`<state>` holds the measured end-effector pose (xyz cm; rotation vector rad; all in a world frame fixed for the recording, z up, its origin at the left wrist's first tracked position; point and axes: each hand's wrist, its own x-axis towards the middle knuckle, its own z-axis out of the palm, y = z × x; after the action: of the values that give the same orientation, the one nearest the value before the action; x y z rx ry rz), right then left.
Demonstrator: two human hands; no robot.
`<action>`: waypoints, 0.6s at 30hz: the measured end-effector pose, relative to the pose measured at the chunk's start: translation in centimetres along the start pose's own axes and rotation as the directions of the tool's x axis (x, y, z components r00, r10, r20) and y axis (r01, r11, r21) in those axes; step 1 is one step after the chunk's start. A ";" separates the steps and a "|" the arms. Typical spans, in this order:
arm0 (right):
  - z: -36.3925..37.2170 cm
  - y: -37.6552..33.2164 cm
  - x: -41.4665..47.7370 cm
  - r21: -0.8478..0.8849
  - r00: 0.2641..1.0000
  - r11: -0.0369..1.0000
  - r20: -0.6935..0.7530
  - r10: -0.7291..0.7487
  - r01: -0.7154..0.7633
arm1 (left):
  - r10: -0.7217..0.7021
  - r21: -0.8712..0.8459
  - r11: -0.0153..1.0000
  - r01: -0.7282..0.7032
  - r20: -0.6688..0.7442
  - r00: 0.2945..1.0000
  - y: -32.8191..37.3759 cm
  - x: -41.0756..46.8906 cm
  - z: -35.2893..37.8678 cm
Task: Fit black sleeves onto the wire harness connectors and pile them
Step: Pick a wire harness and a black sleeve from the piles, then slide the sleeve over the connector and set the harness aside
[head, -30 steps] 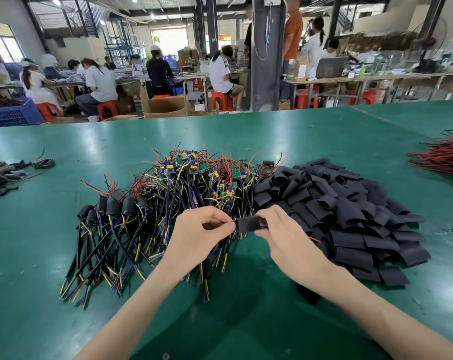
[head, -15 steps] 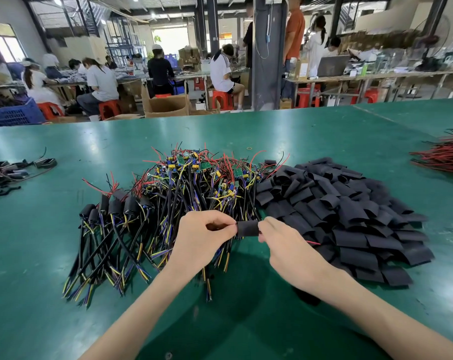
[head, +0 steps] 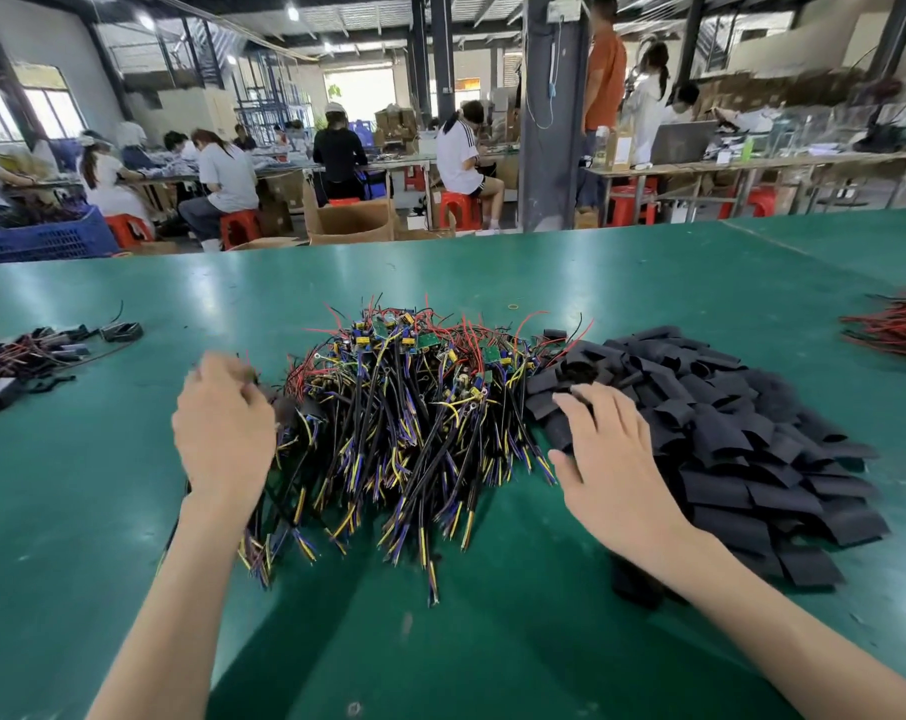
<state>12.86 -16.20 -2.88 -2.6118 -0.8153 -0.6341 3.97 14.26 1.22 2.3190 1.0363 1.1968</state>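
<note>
The worktop (head: 129, 511) is a broad, smooth green sheet with a soft shine. It looks low on friction, so a careless sweep could send light pieces sliding. To the right on it, the black sleeves (head: 726, 433) lie in a wide heap. They are flat, matte strips of thin flexible tube, some folded, some gaping. They overlap like shingles, so I judge that a pick could lift two at once, or one pressed too flat to open over a connector. Touching that heap on its left, mid-worktop, the wire harnesses (head: 414, 407) form a bristling pile of thin black, yellow, blue and red leads, with small green boards and blocky yellow-and-blue parts towards the far side. The springy strands interlock, so drawing one out may snag its neighbours and spill the pile. The right hand (head: 612, 459) is relaxed, fingers straight and spread, its tips on the near-left edge of the sleeves, grasping nothing. The left hand (head: 222, 423) is at the left edge of the harnesses, fingers curled and motion-blurred. I cannot tell whether it grips anything. Smallest are the cut wire tips and the ring terminals (head: 479, 406), thin and hard-edged, likely to catch inside a sleeve.
</note>
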 end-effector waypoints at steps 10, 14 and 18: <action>0.6 0.9 -0.1 0.030 0.998 1.000 0.069 -0.003 0.001 | -0.040 0.430 0.894 -0.125 0.356 0.934 0.6 0.9 -1.0; 0.7 1.0 -0.1 0.048 0.998 0.999 0.060 -0.008 0.005 | -0.018 0.494 0.846 -0.202 0.404 0.915 3.8 1.9 -0.7; 0.7 0.9 -0.2 0.066 0.998 0.998 0.061 -0.030 0.026 | 0.263 -0.045 0.962 -0.269 0.416 0.870 8.0 3.3 1.8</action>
<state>13.46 -16.69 -3.78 -2.5770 -0.8778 -0.5273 10.33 11.24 6.63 2.6320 0.5873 0.7149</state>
